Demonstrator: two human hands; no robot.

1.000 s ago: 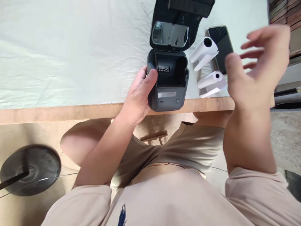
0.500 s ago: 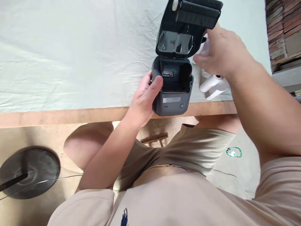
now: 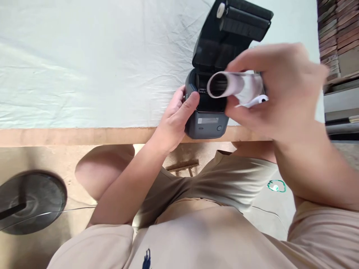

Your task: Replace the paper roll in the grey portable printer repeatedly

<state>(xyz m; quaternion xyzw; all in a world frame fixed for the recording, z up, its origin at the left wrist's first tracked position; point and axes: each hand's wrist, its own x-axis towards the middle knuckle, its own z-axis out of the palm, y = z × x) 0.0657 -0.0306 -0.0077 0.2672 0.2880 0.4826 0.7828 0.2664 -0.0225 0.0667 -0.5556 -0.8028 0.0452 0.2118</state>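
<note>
A dark grey label printer (image 3: 206, 129) stands at the table's front edge, its black lid (image 3: 214, 45) swung up and back. My left hand (image 3: 176, 116) grips the printer's left side, thumb over the rim of the paper bay. Between the thumb and fingers of my right hand (image 3: 283, 89) is a white paper roll (image 3: 238, 84), its hollow core facing left. The roll hangs over the right part of the bay and hides some of it. Another white roll (image 3: 262, 99) shows partly beneath my right hand.
A pale cloth (image 3: 84, 67) with wrinkles covers the table, whose wooden edge (image 3: 70, 136) runs along the front. Stacked brown pieces (image 3: 340, 37) sit at the far right. A round black base (image 3: 36, 201) stands on the floor at left, with a thin cable beside it.
My right hand has come from beside the lid toward the printer's bay, now holding a paper roll. The printer and its lid have shifted slightly right in view; my left hand keeps its grip.
</note>
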